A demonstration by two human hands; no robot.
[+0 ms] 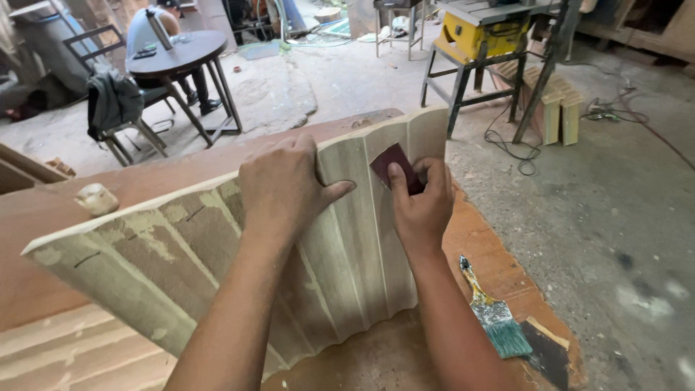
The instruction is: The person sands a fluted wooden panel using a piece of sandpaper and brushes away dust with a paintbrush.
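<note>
Workbench [43,217] underneath, reddish-brown and dusty. Fluted wooden panel [347,246] propped on it, tilted, patched with pale filler. Left hand [284,187] spread flat over panel's top edge, fingers curled behind. Right hand [422,203] pinched around dark red sandpaper [393,165], pressed into a groove. Paintbrush [492,315] lying near bench's right edge.

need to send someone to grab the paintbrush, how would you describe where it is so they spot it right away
Start at the reddish wooden workbench where the fluted panel is propped. Beside the right hand and forearm, near the bench's right edge, lies the paintbrush, flat on the wood. Its teal-stained bristles and paint-spattered handle set it apart from the dark flat scrap beside it.
</note>
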